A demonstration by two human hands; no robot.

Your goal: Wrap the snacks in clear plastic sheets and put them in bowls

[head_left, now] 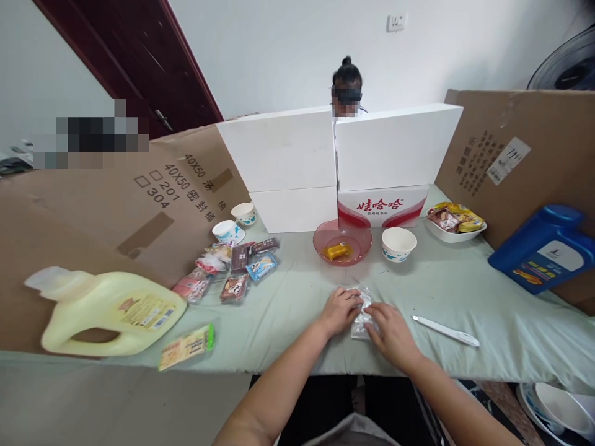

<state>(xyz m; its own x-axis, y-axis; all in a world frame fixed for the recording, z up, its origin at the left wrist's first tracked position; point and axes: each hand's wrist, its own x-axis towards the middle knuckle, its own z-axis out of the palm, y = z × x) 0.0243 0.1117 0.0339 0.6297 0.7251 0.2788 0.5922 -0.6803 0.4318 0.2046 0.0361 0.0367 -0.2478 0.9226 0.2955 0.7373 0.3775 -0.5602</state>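
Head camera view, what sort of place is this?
Probably an ordinary indoor room, perhaps in a home, with a makeshift tabletop setup. The dark red door and wall socket show the room; an upright brown cardboard panel stands at the cloth-covered table's left side.

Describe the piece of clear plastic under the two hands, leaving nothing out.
The clear plastic looks thin, glossy and crinkled, with bright glints along its creases. It lies on the pale green cloth, near the table's front edge and on the wearer's side of the pink bowl. The left hand touches it from one side, the right hand from the other, so parts are covered. Whether it is a bag or a loose sheet cannot be told.
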